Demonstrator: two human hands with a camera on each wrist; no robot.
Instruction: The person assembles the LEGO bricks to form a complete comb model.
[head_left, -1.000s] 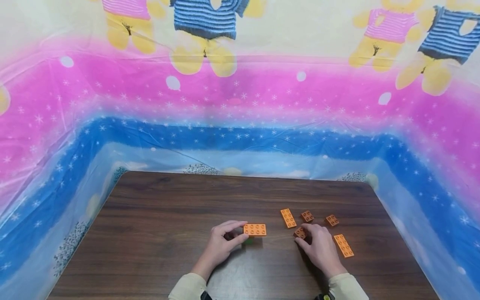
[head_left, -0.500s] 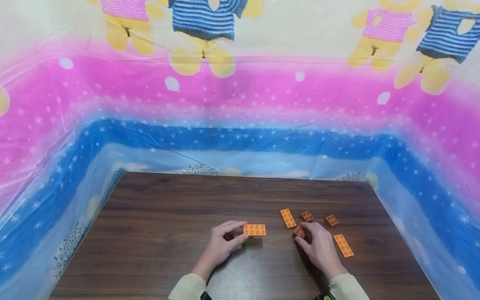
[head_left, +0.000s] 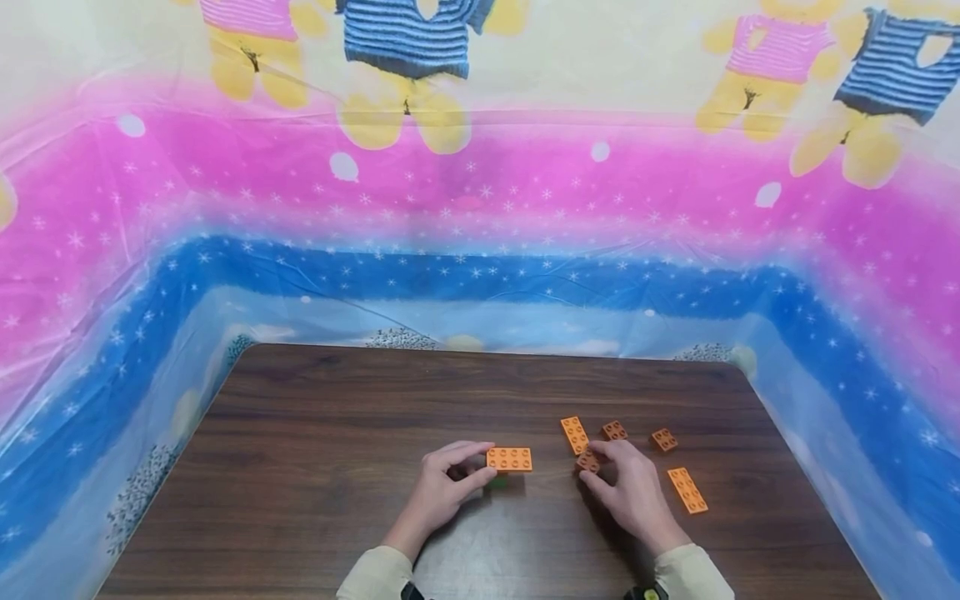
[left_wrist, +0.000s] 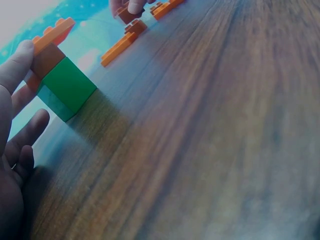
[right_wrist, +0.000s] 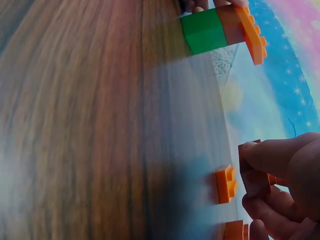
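With thumb and fingers, my left hand (head_left: 442, 483) pinches the top of a small stack of building bricks. A flat orange eight-stud brick (head_left: 509, 459) forms the top, sticking out past the brown brick (right_wrist: 232, 24) below it. At the bottom stands a green block (left_wrist: 70, 87) on the table. My right hand (head_left: 637, 492) pinches a brown four-stud brick (right_wrist: 254, 175) between thumb and fingers. In the right wrist view that brick is raised off the table, studs facing up. From the head view it overlaps the near end of a second orange brick (head_left: 574, 430).
Beyond my right hand lie two brown bricks, one nearer the middle (head_left: 614, 430) and another farther right (head_left: 663, 439). A third orange brick (head_left: 687, 490) rests right of the hand. The dark wooden table (head_left: 315, 433) is enclosed by a printed cloth (head_left: 465, 275).
My right hand has tilted the brown brick and moved it left, off the table, toward the orange brick there. My left hand and its stack have stayed in place.
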